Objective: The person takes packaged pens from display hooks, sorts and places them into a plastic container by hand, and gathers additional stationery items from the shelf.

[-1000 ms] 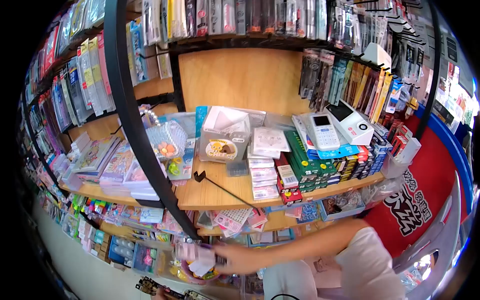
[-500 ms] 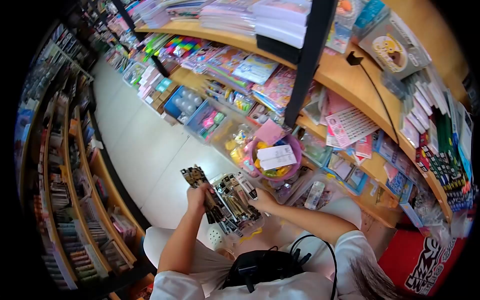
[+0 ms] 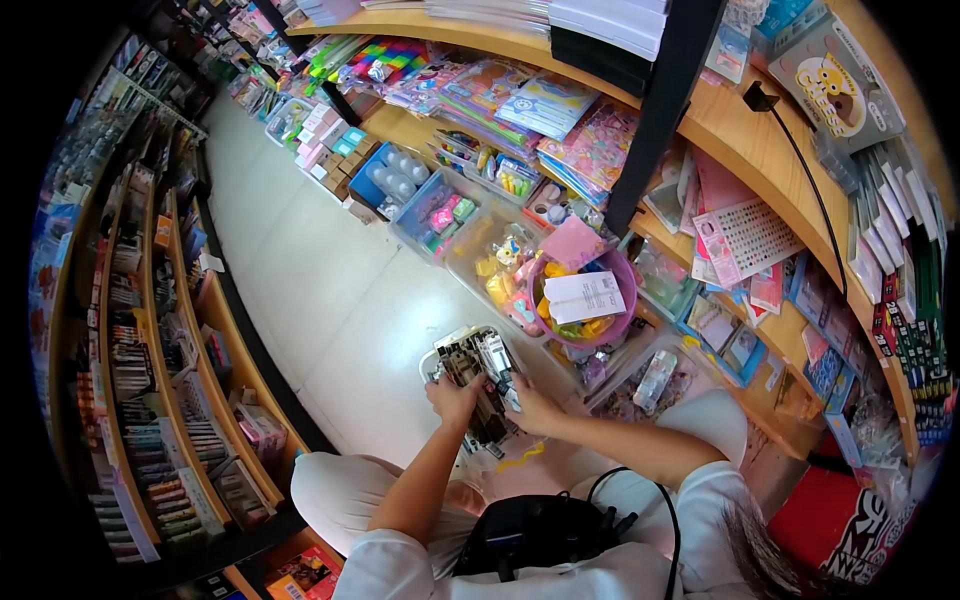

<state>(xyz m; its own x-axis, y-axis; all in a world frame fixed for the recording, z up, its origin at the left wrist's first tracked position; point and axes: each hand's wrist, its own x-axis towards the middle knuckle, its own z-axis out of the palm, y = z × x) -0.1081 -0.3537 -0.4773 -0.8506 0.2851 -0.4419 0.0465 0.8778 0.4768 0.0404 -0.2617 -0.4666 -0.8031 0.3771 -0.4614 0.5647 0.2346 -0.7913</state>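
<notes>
Before my knees stands a clear plastic bin filled with dark, slim packets, perhaps pens; their exact kind is too small to tell. My left hand is over the bin's left side, fingers closed on a bundle of the dark slim packets. At the bin's right side, my right hand grips a white-and-black slim packet that leans up along the inside. Both hands partly hide the bin's contents.
A purple basket with a white card on top stands to the right. Clear bins of small goods line the floor beside wooden shelves. Another rack runs along the left. White tiled floor lies between.
My left hand has moved right and down with the dark slim packets, from beside the bin to over it. The camera view has shifted slightly; my right hand stays at the bin's right side.
</notes>
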